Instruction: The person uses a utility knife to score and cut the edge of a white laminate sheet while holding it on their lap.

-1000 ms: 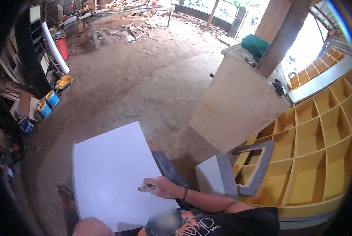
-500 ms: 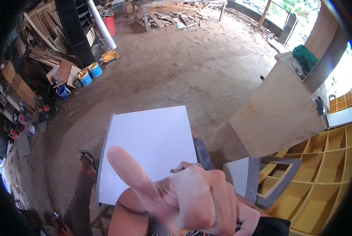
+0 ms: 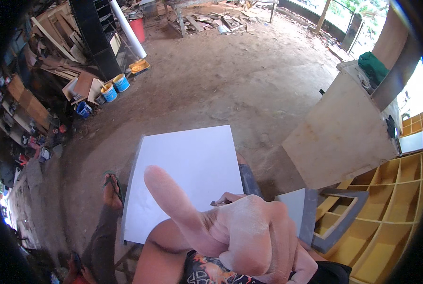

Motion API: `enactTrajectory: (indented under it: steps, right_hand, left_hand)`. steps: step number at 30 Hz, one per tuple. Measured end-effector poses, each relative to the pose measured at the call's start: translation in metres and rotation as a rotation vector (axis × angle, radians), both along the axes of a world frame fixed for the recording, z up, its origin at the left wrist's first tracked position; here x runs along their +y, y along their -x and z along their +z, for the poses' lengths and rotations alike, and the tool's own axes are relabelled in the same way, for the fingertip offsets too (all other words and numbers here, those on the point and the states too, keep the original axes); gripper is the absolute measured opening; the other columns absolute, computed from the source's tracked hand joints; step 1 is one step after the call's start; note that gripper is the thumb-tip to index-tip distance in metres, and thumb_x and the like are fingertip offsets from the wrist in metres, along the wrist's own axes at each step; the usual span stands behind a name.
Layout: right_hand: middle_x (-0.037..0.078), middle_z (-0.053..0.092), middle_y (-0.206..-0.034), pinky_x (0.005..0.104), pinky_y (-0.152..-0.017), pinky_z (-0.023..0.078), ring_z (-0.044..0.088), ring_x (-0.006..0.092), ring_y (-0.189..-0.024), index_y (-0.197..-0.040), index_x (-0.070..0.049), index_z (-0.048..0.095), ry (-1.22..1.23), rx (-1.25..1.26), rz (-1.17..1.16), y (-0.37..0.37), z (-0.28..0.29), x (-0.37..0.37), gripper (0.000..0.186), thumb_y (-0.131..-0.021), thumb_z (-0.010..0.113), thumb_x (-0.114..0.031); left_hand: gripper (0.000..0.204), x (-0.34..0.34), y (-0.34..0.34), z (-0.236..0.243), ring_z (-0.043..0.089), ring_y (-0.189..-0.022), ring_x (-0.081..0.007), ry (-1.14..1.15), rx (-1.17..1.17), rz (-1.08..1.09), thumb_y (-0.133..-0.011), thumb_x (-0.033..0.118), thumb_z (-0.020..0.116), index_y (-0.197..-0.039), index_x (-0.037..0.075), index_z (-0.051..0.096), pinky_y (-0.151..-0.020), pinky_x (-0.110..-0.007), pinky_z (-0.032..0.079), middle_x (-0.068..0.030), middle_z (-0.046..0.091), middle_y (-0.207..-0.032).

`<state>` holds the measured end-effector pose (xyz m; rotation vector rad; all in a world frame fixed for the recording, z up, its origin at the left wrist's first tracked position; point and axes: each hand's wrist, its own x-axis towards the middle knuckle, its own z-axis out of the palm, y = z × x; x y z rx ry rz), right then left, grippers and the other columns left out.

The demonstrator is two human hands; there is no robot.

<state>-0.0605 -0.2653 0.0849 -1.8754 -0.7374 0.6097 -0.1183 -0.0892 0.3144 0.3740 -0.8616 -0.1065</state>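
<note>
Large and close to the camera, my left hand (image 3: 249, 232) is raised in front of a white rectangular board (image 3: 187, 151). Its long thumb sticks out to the upper left, apart from the curled fingers, and pale dust coats the skin. Nothing shows in it. Partly hidden behind it, my right hand (image 3: 231, 198) rests at the board's right side, its fingers closed round a small dark item (image 3: 214, 203) too small to name. The board lies flat and has a grey edge along its left side. A bent bare limb (image 3: 161, 248) covers its lower part.
On the right stand a large beige panel (image 3: 344, 128), a grey frame (image 3: 348, 213) and yellow compartmented shelving (image 3: 386, 227). A sandalled foot (image 3: 112, 184) is beside the board. Paint buckets (image 3: 109, 92), a yellow tray (image 3: 139, 67) and wood scraps (image 3: 83, 87) line the left.
The whole view has shifted, so the board and surroundings appear further right. My left hand also appears further right, uncovering more of the printed shirt below. My right hand stays at the board.
</note>
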Motion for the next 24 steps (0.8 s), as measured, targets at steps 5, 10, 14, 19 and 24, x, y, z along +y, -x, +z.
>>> enactTrajectory:
  steps: [5,10,14,19,24]
  right_hand:
    - [0.018,0.081,-0.105,0.042,-0.084,0.061,0.081,0.0355,-0.099,-0.117,-0.007,0.072,-0.002,0.007,0.011,0.001,-0.003,0.004,0.021,-0.105,0.075,-0.023]
    - [0.018,0.081,-0.107,0.0415,-0.085,0.061,0.081,0.0353,-0.101,-0.118,-0.007,0.072,-0.004,0.016,0.008,-0.001,-0.002,0.002,0.022,-0.104,0.075,-0.023]
    - [0.018,0.082,-0.107,0.0408,-0.084,0.061,0.081,0.0343,-0.099,-0.118,-0.006,0.072,0.001,0.006,0.012,0.0,-0.002,0.003,0.021,-0.105,0.075,-0.022]
    - [0.018,0.082,-0.106,0.0413,-0.083,0.061,0.081,0.0342,-0.097,-0.118,-0.005,0.072,-0.007,0.007,0.004,0.002,-0.008,0.002,0.02,-0.106,0.074,-0.022]
    - [0.017,0.082,-0.104,0.0423,-0.082,0.061,0.081,0.0351,-0.096,-0.116,-0.005,0.072,0.028,-0.01,0.004,-0.002,-0.021,-0.001,0.02,-0.106,0.074,-0.021]
  left_hand:
    - [0.066,0.0,-0.001,0.002,0.03,-0.041,-0.0114,-0.013,-0.027,0.001,-0.115,0.066,0.04,-0.066,0.02,0.044,-0.079,-0.047,0.052,0.0058,0.034,-0.054]
    - [0.066,0.001,0.0,0.002,0.031,-0.041,-0.0112,-0.022,-0.067,0.002,-0.116,0.063,0.039,-0.065,0.021,0.043,-0.081,-0.047,0.053,0.0058,0.035,-0.054]
    - [0.066,0.002,0.001,0.003,0.032,-0.041,-0.0111,-0.027,-0.094,0.003,-0.117,0.061,0.038,-0.065,0.021,0.043,-0.083,-0.047,0.054,0.0058,0.035,-0.055]
    - [0.066,0.002,-0.001,0.004,0.034,-0.041,-0.0109,-0.039,-0.127,0.003,-0.118,0.059,0.038,-0.064,0.022,0.042,-0.085,-0.046,0.056,0.0059,0.036,-0.055]
    - [0.066,0.001,-0.008,0.002,0.035,-0.041,-0.0107,-0.035,-0.189,0.0,-0.119,0.057,0.037,-0.063,0.022,0.042,-0.087,-0.046,0.057,0.0059,0.037,-0.056]
